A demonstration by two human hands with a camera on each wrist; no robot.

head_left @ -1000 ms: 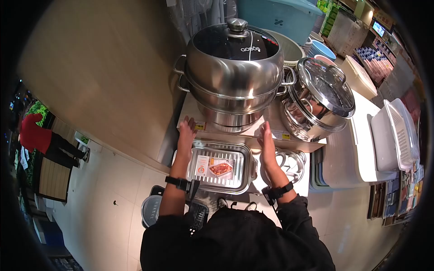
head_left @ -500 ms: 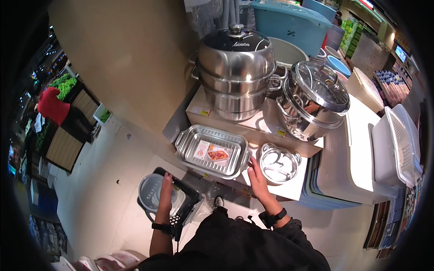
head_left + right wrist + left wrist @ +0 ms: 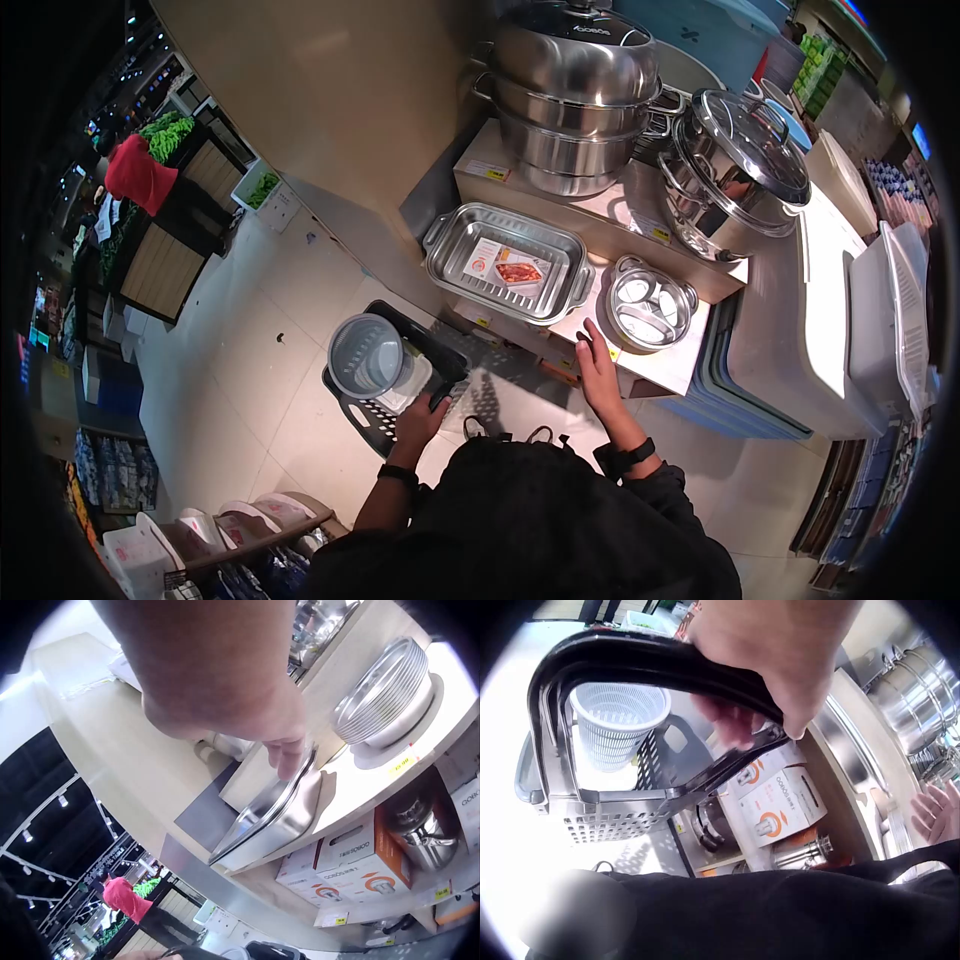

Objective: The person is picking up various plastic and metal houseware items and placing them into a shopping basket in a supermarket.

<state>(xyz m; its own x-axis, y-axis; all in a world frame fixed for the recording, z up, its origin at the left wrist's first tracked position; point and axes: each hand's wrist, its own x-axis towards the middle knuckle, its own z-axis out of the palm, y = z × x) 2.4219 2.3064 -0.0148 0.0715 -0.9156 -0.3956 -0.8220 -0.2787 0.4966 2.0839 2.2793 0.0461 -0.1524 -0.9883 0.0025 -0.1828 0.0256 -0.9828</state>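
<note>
My left hand [image 3: 418,425] grips the black handle [image 3: 622,658] of a dark shopping basket [image 3: 619,829], fingers curled round it. Inside the basket is a pale blue perforated plastic strainer basket [image 3: 621,720], with a clear container [image 3: 410,385] beside it in the head view. My right hand [image 3: 598,378] is held with fingers extended in front of the display shelf's edge, holding nothing. Nearest to it are a stack of round divided steel plates [image 3: 650,300] and a rectangular steel roasting pan [image 3: 500,312] with a printed card [image 3: 507,268] in it.
On the upper step stand a tall steel steamer pot [image 3: 575,120] and a pot [image 3: 735,180] with a tilted glass lid. Boxed goods [image 3: 360,862] sit on the shelf below. A person in red [image 3: 145,175] leans over a produce stand at the far left.
My left hand has moved from beside the roasting pan down to the basket and taken hold of its handle. My right hand has drawn back from the pan. The view has shifted left and down.
</note>
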